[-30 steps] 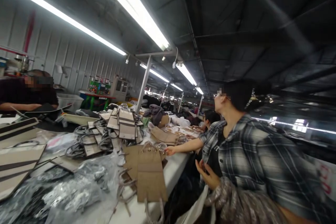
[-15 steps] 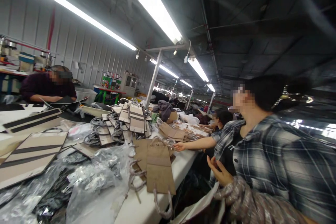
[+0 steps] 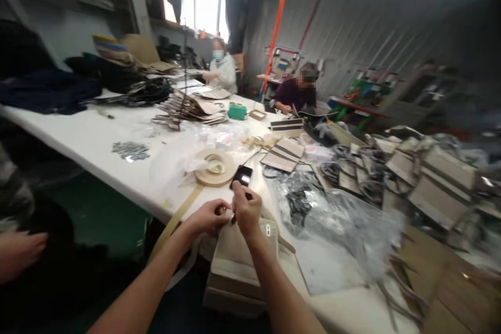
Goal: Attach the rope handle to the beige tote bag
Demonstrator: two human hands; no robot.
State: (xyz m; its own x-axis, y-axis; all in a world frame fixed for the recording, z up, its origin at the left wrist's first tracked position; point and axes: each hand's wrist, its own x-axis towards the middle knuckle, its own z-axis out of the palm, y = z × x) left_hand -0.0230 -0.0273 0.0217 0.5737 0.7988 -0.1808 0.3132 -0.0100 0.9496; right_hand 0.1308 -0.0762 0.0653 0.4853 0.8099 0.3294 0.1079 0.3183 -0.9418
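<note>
While no writing legible, left hand (image 3: pixel 205 217), right hand (image 3: pixel 246 210) pinched on a small fitting (image 3: pixel 234 218), perhaps metal.

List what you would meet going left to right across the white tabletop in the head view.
small metal parts → tan tape roll → black rectangular item → clear plastic bag → striped tan bag panels

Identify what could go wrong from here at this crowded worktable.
The small dark piece between the left hand and right hand might slip and vanish into the crumpled clear plastic bag. The flat black rectangular device lies just beyond the right hand and could get knocked. The long beige strap trailing over the white table edge might snag an arm.
</note>
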